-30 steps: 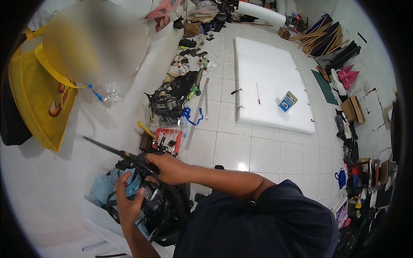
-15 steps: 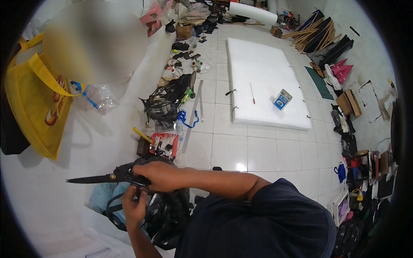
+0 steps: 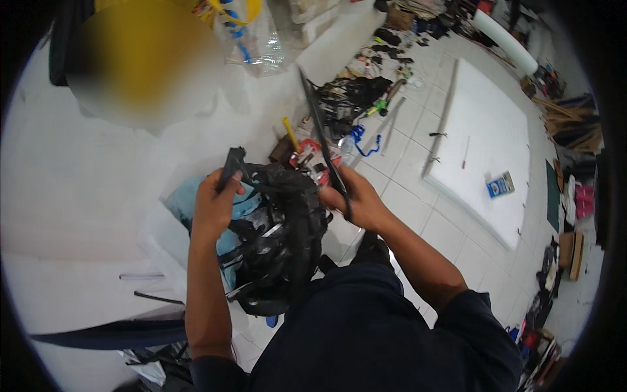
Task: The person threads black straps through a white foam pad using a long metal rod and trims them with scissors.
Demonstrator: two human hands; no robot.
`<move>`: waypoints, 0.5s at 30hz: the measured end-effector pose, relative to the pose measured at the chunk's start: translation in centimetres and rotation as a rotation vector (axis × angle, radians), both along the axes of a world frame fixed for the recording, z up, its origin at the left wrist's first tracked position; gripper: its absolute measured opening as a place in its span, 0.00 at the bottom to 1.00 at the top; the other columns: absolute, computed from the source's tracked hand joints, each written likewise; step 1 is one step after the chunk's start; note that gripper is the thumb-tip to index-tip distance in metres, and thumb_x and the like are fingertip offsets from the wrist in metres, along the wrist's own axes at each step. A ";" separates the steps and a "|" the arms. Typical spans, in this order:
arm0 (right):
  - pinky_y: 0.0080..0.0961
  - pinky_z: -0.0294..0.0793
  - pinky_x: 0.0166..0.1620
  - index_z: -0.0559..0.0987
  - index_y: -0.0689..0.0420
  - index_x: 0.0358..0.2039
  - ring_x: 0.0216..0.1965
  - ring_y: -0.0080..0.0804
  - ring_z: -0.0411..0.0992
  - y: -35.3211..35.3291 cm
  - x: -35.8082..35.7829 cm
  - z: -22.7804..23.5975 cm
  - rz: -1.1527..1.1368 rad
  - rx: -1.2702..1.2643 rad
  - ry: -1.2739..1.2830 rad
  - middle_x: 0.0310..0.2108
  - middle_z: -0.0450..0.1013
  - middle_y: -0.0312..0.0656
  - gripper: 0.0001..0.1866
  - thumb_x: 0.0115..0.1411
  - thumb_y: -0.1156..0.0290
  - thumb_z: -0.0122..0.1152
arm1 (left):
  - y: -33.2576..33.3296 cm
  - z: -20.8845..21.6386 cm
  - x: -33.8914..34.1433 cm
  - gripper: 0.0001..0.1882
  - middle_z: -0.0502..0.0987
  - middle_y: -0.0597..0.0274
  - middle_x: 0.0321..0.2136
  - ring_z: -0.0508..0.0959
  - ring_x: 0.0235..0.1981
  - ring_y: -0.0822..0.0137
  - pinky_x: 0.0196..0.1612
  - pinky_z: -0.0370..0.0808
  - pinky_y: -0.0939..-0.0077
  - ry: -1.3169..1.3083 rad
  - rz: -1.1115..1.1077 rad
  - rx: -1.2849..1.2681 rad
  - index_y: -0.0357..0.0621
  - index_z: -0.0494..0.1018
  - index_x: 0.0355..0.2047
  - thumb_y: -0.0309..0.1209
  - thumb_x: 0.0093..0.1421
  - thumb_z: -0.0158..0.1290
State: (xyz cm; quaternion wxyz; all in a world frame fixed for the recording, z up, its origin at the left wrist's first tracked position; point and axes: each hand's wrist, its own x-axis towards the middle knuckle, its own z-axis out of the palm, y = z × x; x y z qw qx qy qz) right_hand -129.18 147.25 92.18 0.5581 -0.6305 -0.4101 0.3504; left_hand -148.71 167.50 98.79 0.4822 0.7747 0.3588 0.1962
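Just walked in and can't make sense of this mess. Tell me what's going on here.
A person in a dark top is bent over a tangled black bundle on a white tiled floor. The left hand grips a black strap end raised from the bundle. The right hand holds a long thin black strip that points up and away. Light blue cloth lies under the bundle, and a large white board lies further right.

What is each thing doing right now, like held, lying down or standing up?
left hand: closed on a black strip, strip raised
right hand: closed on a long black strip that points up and away
black bundle: bunched up between the hands
white board: lying flat on the floor
small blue box: lying on the board
clear plastic bag: crumpled on the floor
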 end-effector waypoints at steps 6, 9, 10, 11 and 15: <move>0.26 0.72 0.44 0.71 0.58 0.45 0.38 0.30 0.73 -5.9 -6.5 -7.8 0.664 -0.171 0.937 0.34 0.71 0.40 0.42 0.57 0.26 0.43 | 1.9 3.8 -1.3 0.13 0.78 0.68 0.26 0.68 0.29 0.78 0.35 0.64 0.79 0.119 0.135 -0.028 0.40 0.77 0.33 0.38 0.65 0.53; 0.30 0.68 0.52 0.69 0.57 0.47 0.44 0.32 0.71 -6.0 -9.3 -9.0 0.706 -0.136 1.211 0.39 0.70 0.40 0.45 0.56 0.23 0.39 | 1.8 4.2 -0.6 0.15 0.79 0.66 0.27 0.69 0.30 0.77 0.38 0.64 0.79 0.099 0.170 -0.045 0.39 0.77 0.32 0.39 0.65 0.52; 0.33 0.65 0.56 0.68 0.55 0.49 0.49 0.33 0.70 -5.3 -9.2 -8.7 0.777 -0.145 1.234 0.41 0.68 0.40 0.46 0.55 0.21 0.37 | 1.5 4.5 -0.4 0.15 0.79 0.66 0.27 0.69 0.31 0.76 0.39 0.64 0.79 0.092 0.169 -0.043 0.39 0.77 0.32 0.40 0.65 0.52; 0.34 0.65 0.56 0.68 0.56 0.48 0.48 0.34 0.69 -4.6 -9.3 -8.8 0.781 -0.147 1.237 0.41 0.68 0.41 0.46 0.55 0.21 0.36 | 0.9 5.0 -0.4 0.15 0.79 0.66 0.27 0.69 0.31 0.76 0.40 0.64 0.79 0.085 0.169 -0.042 0.39 0.76 0.32 0.40 0.65 0.52; 0.34 0.70 0.47 0.70 0.56 0.42 0.40 0.35 0.70 -1.4 -9.7 -7.9 0.572 -0.207 1.211 0.33 0.68 0.40 0.44 0.56 0.22 0.38 | -0.4 5.9 -0.5 0.15 0.80 0.65 0.28 0.70 0.33 0.75 0.42 0.64 0.78 0.040 0.147 -0.044 0.39 0.77 0.33 0.40 0.65 0.52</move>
